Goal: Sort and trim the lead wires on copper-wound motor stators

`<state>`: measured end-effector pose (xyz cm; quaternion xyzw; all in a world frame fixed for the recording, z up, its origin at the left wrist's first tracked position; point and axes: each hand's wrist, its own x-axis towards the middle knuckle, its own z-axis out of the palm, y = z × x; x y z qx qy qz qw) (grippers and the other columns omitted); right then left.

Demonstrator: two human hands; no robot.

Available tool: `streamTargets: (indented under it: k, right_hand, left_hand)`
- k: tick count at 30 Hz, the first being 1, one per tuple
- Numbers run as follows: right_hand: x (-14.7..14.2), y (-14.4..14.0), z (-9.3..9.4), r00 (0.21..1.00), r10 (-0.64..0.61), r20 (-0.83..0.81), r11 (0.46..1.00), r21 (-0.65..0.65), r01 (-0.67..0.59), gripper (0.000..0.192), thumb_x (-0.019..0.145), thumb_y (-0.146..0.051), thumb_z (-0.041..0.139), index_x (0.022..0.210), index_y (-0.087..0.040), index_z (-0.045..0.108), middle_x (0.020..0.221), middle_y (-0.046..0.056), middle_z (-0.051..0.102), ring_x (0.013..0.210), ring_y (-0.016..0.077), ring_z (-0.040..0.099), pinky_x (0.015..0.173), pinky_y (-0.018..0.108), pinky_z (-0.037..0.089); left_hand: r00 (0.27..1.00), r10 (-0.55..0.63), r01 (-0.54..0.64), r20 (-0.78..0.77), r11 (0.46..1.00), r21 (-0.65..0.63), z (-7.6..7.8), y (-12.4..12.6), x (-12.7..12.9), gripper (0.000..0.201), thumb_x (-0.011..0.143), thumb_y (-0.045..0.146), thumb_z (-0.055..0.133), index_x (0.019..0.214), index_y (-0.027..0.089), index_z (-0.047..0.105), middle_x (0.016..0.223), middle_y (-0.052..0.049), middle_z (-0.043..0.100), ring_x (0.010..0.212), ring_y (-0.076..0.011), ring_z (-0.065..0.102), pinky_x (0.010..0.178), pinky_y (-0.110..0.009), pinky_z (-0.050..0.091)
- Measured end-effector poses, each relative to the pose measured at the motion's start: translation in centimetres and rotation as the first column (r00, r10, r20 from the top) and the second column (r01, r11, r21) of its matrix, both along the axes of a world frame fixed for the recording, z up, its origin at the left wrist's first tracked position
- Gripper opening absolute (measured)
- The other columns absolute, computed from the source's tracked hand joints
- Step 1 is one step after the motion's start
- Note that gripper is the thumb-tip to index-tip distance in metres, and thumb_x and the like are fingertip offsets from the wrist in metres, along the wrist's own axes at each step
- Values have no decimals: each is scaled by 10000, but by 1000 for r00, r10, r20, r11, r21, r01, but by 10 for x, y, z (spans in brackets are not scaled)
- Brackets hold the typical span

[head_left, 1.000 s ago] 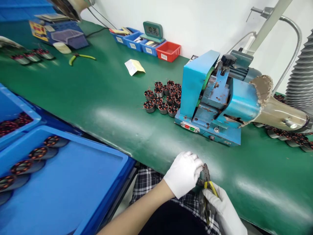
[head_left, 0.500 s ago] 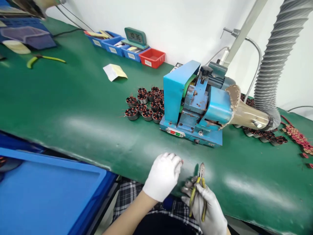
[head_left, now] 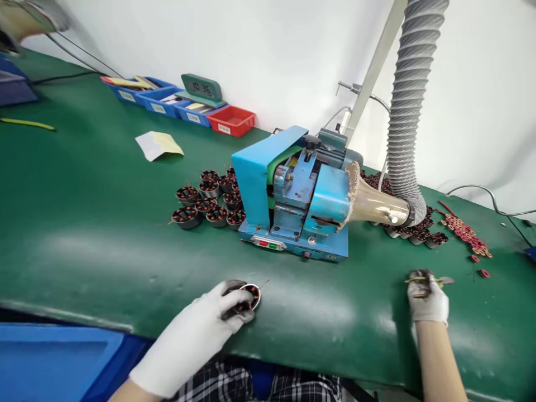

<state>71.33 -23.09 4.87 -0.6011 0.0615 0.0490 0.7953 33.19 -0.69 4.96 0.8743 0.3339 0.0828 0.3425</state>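
My left hand point(head_left: 218, 318), in a white glove, grips a motor stator point(head_left: 253, 296), a round metal ring with copper windings and a thin wire sticking out. It is held close above the bench's front part. Far to the right, my gloved right hand point(head_left: 427, 298) is closed around yellow-handled cutting pliers point(head_left: 444, 280), whose jaws point right. Small red and pink rings point(head_left: 484, 273) lie a little beyond that hand. More stators point(head_left: 187, 218) stand in a group left of the blue machine point(head_left: 293, 201).
A grey ribbed hose point(head_left: 412, 100) runs down to the machine's funnel point(head_left: 379, 206). Further stators point(head_left: 419, 235) lie behind it. Blue bins, a red bin point(head_left: 232, 120) and a clock point(head_left: 201, 87) line the wall. A folded paper point(head_left: 158, 145) lies at left; a blue tray point(head_left: 54, 363) sits below the bench edge.
My right hand has swung far right with the pliers, turning palm down. My left hand has moved left, and the stator in it now shows. The view has shifted right.
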Motion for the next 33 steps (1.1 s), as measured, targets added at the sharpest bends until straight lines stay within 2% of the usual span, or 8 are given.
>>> streamTargets:
  k: [2,5,10,14,18,20,26,33]
  right_hand:
    - [24,-20,2,976,-178,127,941,-269,207,246,858,-333,528,1028,-156,554,1080,57,566,953,186,552,828,398,452]
    - [37,-32,-5,889,-307,340,714,-535,451,353,868,-349,482,1145,-131,511,1127,115,544,997,241,532,859,429,417]
    - [38,-27,-19,857,-65,511,464,-745,479,427,796,-350,487,1140,-121,590,1007,137,619,927,299,564,804,394,426]
    - [35,-29,-18,862,52,504,335,-822,460,460,830,-332,414,1255,-198,523,961,111,647,807,275,602,695,366,453]
    - [32,-32,-16,867,134,480,201,-870,450,524,851,-302,361,1371,-238,363,1157,129,577,865,305,597,675,392,450]
    - [34,-33,-18,873,181,452,151,-890,430,556,852,-291,356,1401,-238,293,1256,128,515,900,303,595,674,382,457]
    - [43,-40,-22,906,199,374,-19,-923,385,565,857,-339,336,1395,-173,282,1317,176,437,942,317,583,709,428,463]
    - [32,-22,-18,898,307,315,-187,-906,381,517,822,-509,413,1140,-137,579,1285,201,462,1090,392,468,839,518,366]
  left_hand:
    - [998,-55,55,11,997,-44,3,-11,18,159,780,281,531,876,252,655,1043,-36,604,872,-204,620,803,-298,486]
    - [986,-160,164,43,979,-118,7,-35,63,161,759,204,544,875,248,646,1042,-33,590,857,-179,615,818,-281,484]
    - [944,-306,318,122,943,-97,17,-71,155,388,731,166,581,1111,236,542,1236,-72,499,974,-197,597,846,-281,488]
    - [913,-371,323,167,911,257,20,-84,189,514,787,154,535,1272,195,372,1359,-131,390,1117,-264,517,888,-382,465]
    - [790,-599,514,128,762,393,8,-80,165,162,816,141,513,958,218,530,1049,-20,611,898,-188,601,799,-320,496]
    - [769,-632,552,101,735,394,0,-72,142,107,823,122,489,847,216,534,919,7,634,804,-166,609,736,-292,503]
    - [863,-475,367,172,824,432,-20,-41,78,183,879,161,389,975,230,528,952,-20,648,836,-166,624,742,-253,506]
    - [836,-471,190,280,729,658,-40,-29,53,189,912,299,398,918,242,578,951,-18,665,872,-141,639,732,-175,529]
